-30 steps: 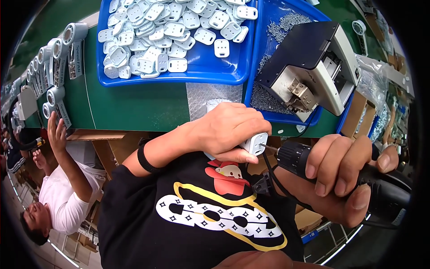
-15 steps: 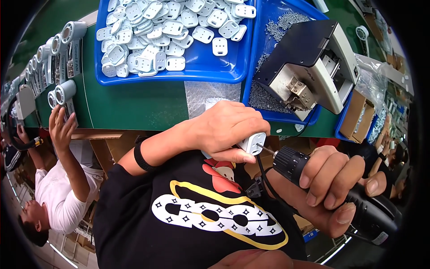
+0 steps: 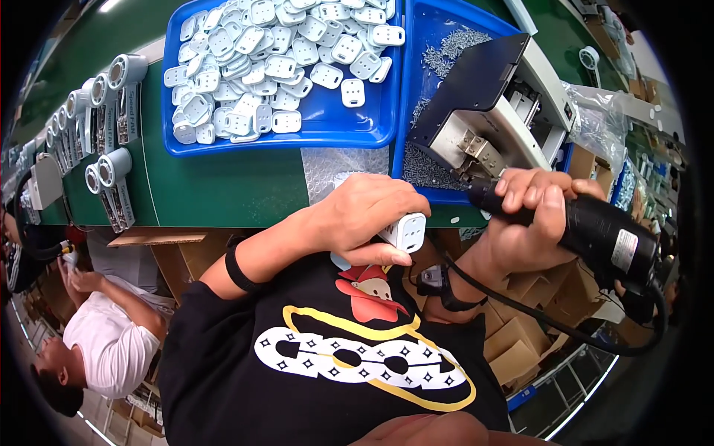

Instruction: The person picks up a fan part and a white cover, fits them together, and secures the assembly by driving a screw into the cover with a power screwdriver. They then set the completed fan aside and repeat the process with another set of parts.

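My left hand (image 3: 364,219) is closed around a white plastic housing (image 3: 407,233). Its rounded end, dotted with small holes, faces right past my thumb, while the palm covers most of the rest. A black corded electric screwdriver (image 3: 606,238) is gripped in my right hand (image 3: 532,215). The tool's nose is at the metal outlet of a black and white screw feeder (image 3: 487,104). Its bit is hard to make out against the feeder.
A blue tray (image 3: 375,134) holds many white end plates (image 3: 286,121). The feeder stands in another blue tray (image 3: 416,37) of loose screws. White fan units (image 3: 115,167) stand at the left, where another person (image 3: 111,334) works. Bubble wrap (image 3: 327,167) lies below the trays; cardboard boxes (image 3: 513,349) are lower right.
My right hand has swung the screwdriver up and away from the housing to the feeder. My left hand still holds the housing, slightly further left. The other person's raised hand has left the fan units.
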`<act>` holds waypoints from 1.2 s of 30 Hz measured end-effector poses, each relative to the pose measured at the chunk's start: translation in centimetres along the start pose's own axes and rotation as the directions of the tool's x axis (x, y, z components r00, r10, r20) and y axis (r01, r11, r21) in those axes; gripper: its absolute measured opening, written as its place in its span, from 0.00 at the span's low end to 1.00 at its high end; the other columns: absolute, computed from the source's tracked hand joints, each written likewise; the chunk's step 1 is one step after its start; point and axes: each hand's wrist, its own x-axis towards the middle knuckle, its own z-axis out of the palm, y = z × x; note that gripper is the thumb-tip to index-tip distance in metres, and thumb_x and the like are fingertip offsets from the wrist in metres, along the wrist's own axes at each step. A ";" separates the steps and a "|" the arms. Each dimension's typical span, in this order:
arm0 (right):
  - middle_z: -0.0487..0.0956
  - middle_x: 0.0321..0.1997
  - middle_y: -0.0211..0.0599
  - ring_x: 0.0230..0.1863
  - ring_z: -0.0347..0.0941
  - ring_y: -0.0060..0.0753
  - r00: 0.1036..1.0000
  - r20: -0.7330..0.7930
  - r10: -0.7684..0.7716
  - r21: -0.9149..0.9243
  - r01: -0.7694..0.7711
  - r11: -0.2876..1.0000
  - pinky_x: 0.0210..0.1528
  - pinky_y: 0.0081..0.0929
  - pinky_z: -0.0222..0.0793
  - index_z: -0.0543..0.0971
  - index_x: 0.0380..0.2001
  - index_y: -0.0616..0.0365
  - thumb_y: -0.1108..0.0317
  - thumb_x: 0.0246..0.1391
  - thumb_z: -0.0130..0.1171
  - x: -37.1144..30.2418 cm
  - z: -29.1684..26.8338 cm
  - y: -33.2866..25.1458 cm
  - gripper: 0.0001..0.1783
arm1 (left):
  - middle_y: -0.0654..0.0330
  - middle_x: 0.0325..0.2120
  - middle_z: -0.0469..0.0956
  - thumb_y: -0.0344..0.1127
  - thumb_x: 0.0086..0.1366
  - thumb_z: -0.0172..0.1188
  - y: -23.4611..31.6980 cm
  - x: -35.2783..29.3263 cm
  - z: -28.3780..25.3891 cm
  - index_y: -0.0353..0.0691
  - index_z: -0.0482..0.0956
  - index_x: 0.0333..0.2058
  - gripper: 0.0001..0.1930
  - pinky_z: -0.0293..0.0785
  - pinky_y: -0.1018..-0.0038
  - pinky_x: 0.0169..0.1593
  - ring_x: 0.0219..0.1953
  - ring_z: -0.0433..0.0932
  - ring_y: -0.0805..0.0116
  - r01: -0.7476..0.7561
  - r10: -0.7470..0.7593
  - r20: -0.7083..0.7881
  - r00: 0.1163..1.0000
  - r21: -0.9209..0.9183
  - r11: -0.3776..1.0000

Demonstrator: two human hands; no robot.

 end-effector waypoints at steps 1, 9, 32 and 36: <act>0.66 0.23 0.32 0.19 0.65 0.27 1.000 0.008 -0.006 0.011 0.006 1.000 0.26 0.30 0.67 0.68 0.47 0.59 0.71 0.52 0.57 -0.1 0.1 -0.7 0.18 | 0.52 0.31 0.79 0.57 0.61 0.63 -0.1 0.2 -0.3 0.32 0.75 0.42 0.29 0.75 0.65 0.32 0.30 0.80 0.52 0.000 0.000 -0.005 1.000 0.001 1.000; 0.69 0.26 0.29 0.20 0.67 0.23 0.958 0.279 -0.068 0.391 -0.048 0.919 0.30 0.27 0.68 0.66 0.51 0.56 0.66 0.58 0.54 -0.8 0.2 -6.8 0.18 | 0.53 0.30 0.78 0.54 0.60 0.66 -0.3 0.3 -0.1 0.34 0.75 0.42 0.26 0.75 0.65 0.32 0.30 0.80 0.53 0.005 -0.006 -0.014 1.000 -0.037 0.999; 0.68 0.21 0.33 0.16 0.64 0.27 0.973 -0.116 -0.201 0.101 0.213 0.972 0.25 0.34 0.68 0.69 0.47 0.54 0.72 0.51 0.55 -0.6 0.5 -2.4 0.17 | 0.54 0.31 0.80 0.57 0.62 0.62 -0.7 0.2 0.2 0.33 0.75 0.42 0.28 0.72 0.67 0.29 0.27 0.79 0.56 -0.024 0.024 -0.005 1.000 -0.003 1.000; 0.68 0.22 0.33 0.17 0.64 0.27 0.976 -0.095 -0.196 -0.160 0.179 0.971 0.25 0.33 0.68 0.69 0.48 0.56 0.71 0.52 0.56 -0.2 0.4 1.1 0.18 | 0.54 0.31 0.79 0.57 0.62 0.62 -0.3 -0.1 0.3 0.33 0.75 0.42 0.28 0.72 0.67 0.29 0.27 0.79 0.56 -0.004 0.004 -0.013 1.000 -0.008 1.000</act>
